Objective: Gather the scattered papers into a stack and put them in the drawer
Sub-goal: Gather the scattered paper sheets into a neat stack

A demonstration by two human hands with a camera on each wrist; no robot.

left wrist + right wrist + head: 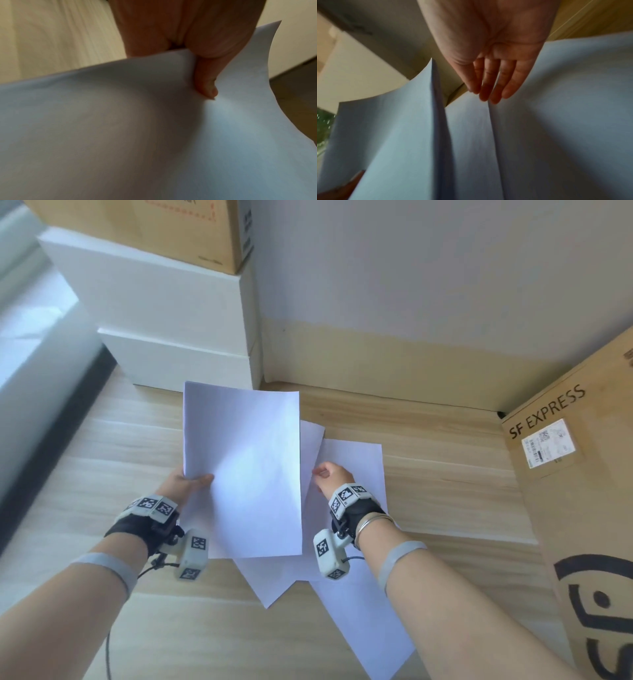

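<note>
White sheet [243, 470] fills mid-frame in your head view, pinched by your left hand [186, 486]; your right hand [330, 479] rests on loose papers [352, 470] on the wood floor [102, 440]. Left wrist: thumb clamps the sheet's edge. Right wrist: straight fingers [494, 81] touch the papers, grasping nothing.

White boxes [178, 313] and carton [582, 508] flank bare floor [445, 474].

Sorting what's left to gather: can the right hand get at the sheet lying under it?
Probably yes: the right hand hangs open right over the loose sheet on the wooden floor, nothing between.
</note>
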